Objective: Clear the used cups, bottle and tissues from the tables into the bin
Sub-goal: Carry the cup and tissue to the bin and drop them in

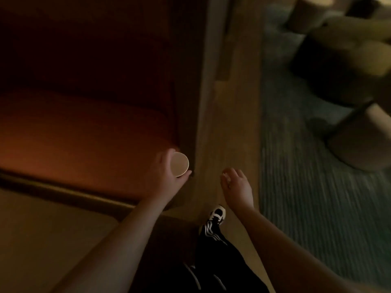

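Note:
My left hand [167, 168] grips a pale paper cup [179, 164] from the side, its round mouth turned toward the camera, held out over the corner of the red seat. My right hand [238, 187] hangs over the wooden floor strip with its fingers curled; a small whitish scrap, perhaps a tissue [227, 176], shows at the fingertips. The scene is dim and blurred. No bin is in view.
A red upholstered bench [84, 134] fills the left. A tan table edge [53, 229] lies at the lower left. A wooden floor strip [232, 123] runs ahead, with green carpet [317, 187] and pale stools [359, 144] to the right. My leg and shoe [218, 214] are below.

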